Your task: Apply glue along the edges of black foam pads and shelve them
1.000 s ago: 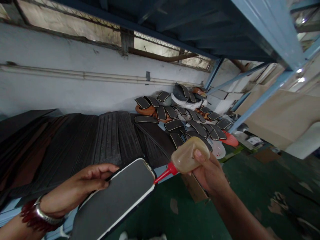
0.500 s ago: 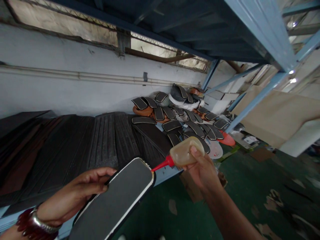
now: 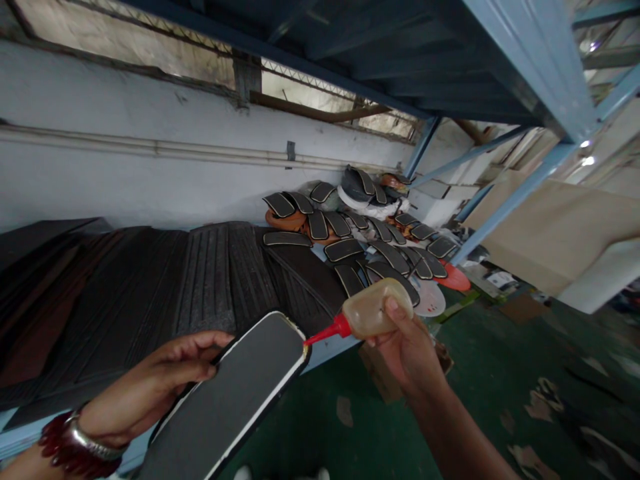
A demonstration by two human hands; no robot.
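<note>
Pinching a panel (image 3: 227,400), left fingers (image 3: 200,369) leave its end free; right fingers (image 3: 395,309) clasp a bottle (image 3: 370,312), nozzle (image 3: 327,331) apparently touching that edge.

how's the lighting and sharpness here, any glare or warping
In the head view, the blue metal overhead shelf has a dark, shadowed underside; small white ceiling lights glare at upper right in the head view; the dark green floor looks dim and soft there, while the translucent amber plastic bottle reads clearly; slight wide-angle stretching seems likely.
</note>
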